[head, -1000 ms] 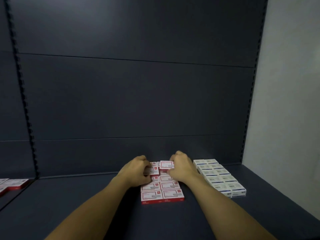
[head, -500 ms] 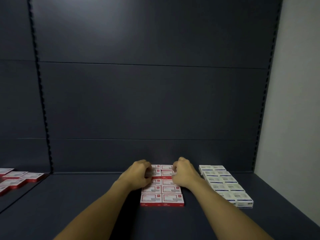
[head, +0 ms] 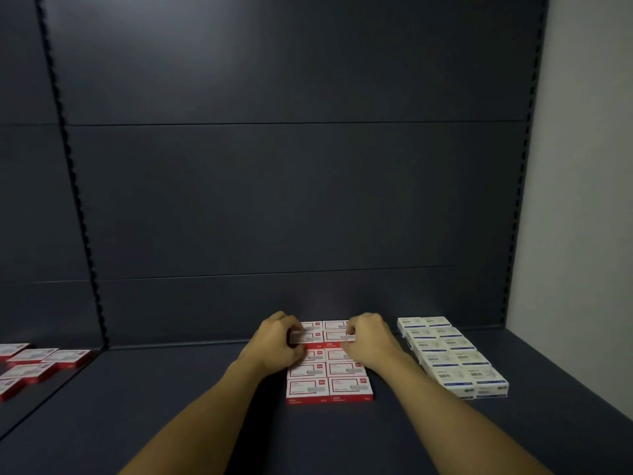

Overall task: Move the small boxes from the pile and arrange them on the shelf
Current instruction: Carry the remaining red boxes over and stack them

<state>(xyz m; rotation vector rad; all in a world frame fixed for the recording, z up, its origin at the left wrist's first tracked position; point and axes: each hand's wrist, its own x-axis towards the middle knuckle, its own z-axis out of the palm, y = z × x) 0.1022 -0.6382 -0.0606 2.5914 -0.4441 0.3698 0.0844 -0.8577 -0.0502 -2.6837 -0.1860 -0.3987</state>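
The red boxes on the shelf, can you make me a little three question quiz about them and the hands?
1. True or false: both hands touch the red boxes.
2. Which boxes lie nearest the pale wall? A) red boxes B) blue and white boxes C) none
3. Fill in: the red boxes in the middle lie in ___ columns.

Key:
1. True. The left hand and the right hand both grip boxes at the back of the block.
2. B
3. two

Dark panelled back wall (head: 291, 166), notched upright (head: 68, 166), pale side wall (head: 582, 166), dim light
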